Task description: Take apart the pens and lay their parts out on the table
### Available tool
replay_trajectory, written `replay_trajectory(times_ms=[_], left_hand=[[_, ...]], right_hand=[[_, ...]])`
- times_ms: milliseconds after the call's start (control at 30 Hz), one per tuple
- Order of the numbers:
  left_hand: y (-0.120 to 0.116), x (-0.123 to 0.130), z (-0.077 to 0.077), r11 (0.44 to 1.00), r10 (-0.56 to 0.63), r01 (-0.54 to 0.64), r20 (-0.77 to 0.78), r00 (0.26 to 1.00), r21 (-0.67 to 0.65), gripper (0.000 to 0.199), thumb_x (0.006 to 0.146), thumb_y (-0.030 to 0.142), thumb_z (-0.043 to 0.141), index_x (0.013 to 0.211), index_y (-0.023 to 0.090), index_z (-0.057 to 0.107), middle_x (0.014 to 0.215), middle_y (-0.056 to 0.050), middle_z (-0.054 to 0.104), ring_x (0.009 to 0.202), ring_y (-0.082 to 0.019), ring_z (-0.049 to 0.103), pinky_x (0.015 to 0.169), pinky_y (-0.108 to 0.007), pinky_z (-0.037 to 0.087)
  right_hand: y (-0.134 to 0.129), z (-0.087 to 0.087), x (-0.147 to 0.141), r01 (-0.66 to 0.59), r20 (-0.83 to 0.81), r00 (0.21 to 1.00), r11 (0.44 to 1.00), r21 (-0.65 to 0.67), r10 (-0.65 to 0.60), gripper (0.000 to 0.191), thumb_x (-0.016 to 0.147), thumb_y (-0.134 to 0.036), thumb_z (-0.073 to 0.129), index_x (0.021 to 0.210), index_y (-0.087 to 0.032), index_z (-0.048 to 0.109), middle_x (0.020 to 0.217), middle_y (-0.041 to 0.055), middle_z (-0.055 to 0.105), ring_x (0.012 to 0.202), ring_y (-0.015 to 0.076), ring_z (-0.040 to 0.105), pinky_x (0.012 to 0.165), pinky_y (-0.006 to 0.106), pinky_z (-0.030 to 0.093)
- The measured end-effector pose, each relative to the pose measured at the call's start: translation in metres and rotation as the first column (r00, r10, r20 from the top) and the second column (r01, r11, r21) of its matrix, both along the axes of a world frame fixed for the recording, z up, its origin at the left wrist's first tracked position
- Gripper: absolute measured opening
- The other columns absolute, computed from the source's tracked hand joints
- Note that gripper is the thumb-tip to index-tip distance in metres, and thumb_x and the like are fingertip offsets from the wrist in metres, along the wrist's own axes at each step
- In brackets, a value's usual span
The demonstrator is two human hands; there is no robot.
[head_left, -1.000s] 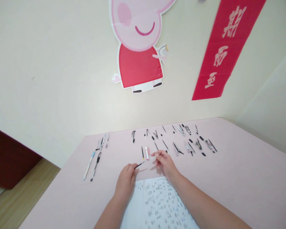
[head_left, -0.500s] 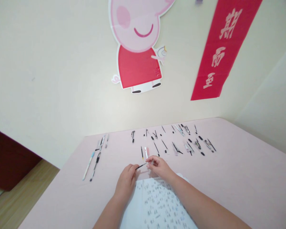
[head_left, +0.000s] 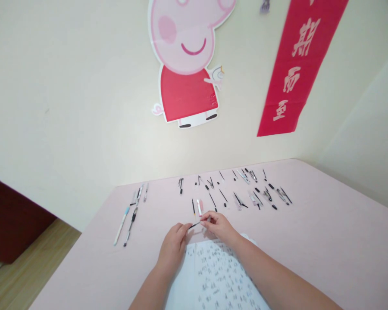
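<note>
My left hand [head_left: 176,239] is closed in a pinch on one end of a thin dark pen refill [head_left: 194,225]. The refill's other end meets the fingertips of my right hand [head_left: 215,223], which are pinched too; whatever else they hold is too small to make out. Just beyond the hands lie a black refill [head_left: 193,206] with a yellowish end and a white and pink pen part [head_left: 199,207]. Below both hands a sheet of paper [head_left: 218,275] covered in handwriting lies on the pink table [head_left: 310,241].
Several pens, one blue and white [head_left: 121,226] and one with a black grip [head_left: 131,226], lie at the left. Rows of refills, caps and clear barrels [head_left: 239,200] spread across the back and right. A wall with a pig sticker [head_left: 189,92] rises behind.
The view has shifted slightly. The refill between my hands has moved a little to the right with my left hand, and both hands keep their pinch.
</note>
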State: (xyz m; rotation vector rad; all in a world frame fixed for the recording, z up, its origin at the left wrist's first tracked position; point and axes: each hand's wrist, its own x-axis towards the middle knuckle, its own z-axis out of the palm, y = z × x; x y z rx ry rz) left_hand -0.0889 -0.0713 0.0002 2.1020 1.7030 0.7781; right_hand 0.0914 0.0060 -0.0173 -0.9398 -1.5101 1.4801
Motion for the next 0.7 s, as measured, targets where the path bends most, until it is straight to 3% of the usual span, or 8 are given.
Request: replay_trajectory(times_ms=[133,267,400,500,567,700], left_hand=[[-0.001,0.000,0.000,1.000,-0.003,0.003,0.014,1.000,-0.011,0.038,0.080,0.013,0.037,0.110,0.022,0.057,0.092,-0.007,0.060,0.089,-0.020,0.055,0.078,-0.033,0.044],[0.000,-0.002,-0.001,1.000,-0.002,0.003,0.040,0.999,-0.008,0.036,0.081,0.015,0.036,0.109,0.022,0.057,0.092,-0.007,0.060,0.089,-0.019,0.055,0.079,-0.033,0.044],[0.002,-0.004,-0.003,0.997,0.074,-0.077,0.097,0.993,0.032,0.030,0.085,0.023,0.036,0.105,0.020,0.058,0.089,-0.007,0.061,0.086,-0.019,0.057,0.077,-0.033,0.045],[0.004,-0.008,-0.006,0.977,0.184,-0.199,0.177,0.967,0.075,0.030,0.085,0.028,0.036,0.103,0.019,0.058,0.089,-0.007,0.062,0.085,-0.020,0.059,0.077,-0.034,0.046],[0.006,-0.012,-0.009,0.949,0.269,-0.299,0.241,0.933,0.097,0.031,0.083,0.030,0.037,0.103,0.017,0.057,0.093,-0.008,0.063,0.088,-0.021,0.059,0.079,-0.036,0.046],[0.010,-0.018,-0.014,0.890,0.402,-0.455,0.397,0.825,0.044,0.034,0.079,0.037,0.042,0.101,0.015,0.057,0.090,-0.009,0.064,0.079,-0.021,0.060,0.073,-0.036,0.048]], right_hand=[[-0.001,0.002,-0.001,0.025,0.011,1.000,1.000,-0.015,-0.025,0.023,0.063,-0.037,0.067,0.071,-0.017,0.060,0.067,-0.0004,0.057,0.053,0.0089,0.044,0.052,0.023,0.035],[0.001,0.003,0.000,0.044,-0.001,0.999,0.995,-0.090,-0.044,0.028,0.063,-0.042,0.066,0.073,-0.017,0.058,0.051,-0.0067,0.044,0.042,0.0066,0.035,0.042,0.020,0.027],[0.010,0.014,0.001,0.077,0.008,0.997,0.994,-0.083,-0.077,0.024,0.066,-0.040,0.063,0.070,-0.017,0.055,0.047,-0.0084,0.039,0.039,0.0059,0.033,0.040,0.019,0.024],[0.022,0.032,-0.005,0.055,0.173,0.984,0.998,-0.020,-0.051,0.012,0.072,-0.028,0.056,0.072,-0.017,0.055,0.051,-0.0072,0.042,0.042,0.0062,0.036,0.042,0.018,0.028],[0.029,0.043,-0.017,-0.053,0.427,0.904,0.998,0.030,0.035,0.006,0.075,-0.021,0.052,0.076,-0.016,0.056,0.055,-0.0059,0.046,0.045,0.0065,0.041,0.045,0.018,0.033],[0.032,0.052,-0.054,-0.138,0.571,0.816,0.990,0.031,0.096,0.008,0.065,-0.009,0.057,0.070,-0.015,0.060,0.054,-0.0041,0.051,0.050,0.0089,0.048,0.053,0.020,0.037]])
